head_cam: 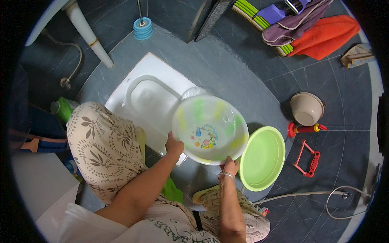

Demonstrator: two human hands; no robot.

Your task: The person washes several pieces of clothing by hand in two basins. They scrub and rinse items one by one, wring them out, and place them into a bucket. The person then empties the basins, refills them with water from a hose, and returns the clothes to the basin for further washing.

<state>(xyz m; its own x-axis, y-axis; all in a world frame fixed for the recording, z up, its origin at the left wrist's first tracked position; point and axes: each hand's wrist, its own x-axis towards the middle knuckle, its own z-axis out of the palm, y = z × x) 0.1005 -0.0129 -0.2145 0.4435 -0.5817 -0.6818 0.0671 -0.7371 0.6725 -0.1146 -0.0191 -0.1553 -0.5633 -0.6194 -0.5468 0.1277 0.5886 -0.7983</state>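
With both hands I grip a white plastic basin (pixel 194 121) with green and yellow patches and a cartoon print. My left hand (pixel 174 146) clasps its left rim. My right hand (pixel 230 166), a bracelet at the wrist, holds the near rim. The basin is over the right edge of a white squat toilet (pixel 164 68) set in the floor. What looks like clear water (pixel 194 91) spills over the far rim, and a little lies inside. A light green basin (pixel 263 158) stands on the floor close to my right hand.
A hose (pixel 291 195) runs along the right. On the tiled wall hang a beige bucket (pixel 307 107), a red frame-like holder (pixel 307 162) and towels (pixel 325 36). At the back are a white pipe (pixel 91 39) and a blue plunger (pixel 142 29). A white cabinet (pixel 45 182) is at left.
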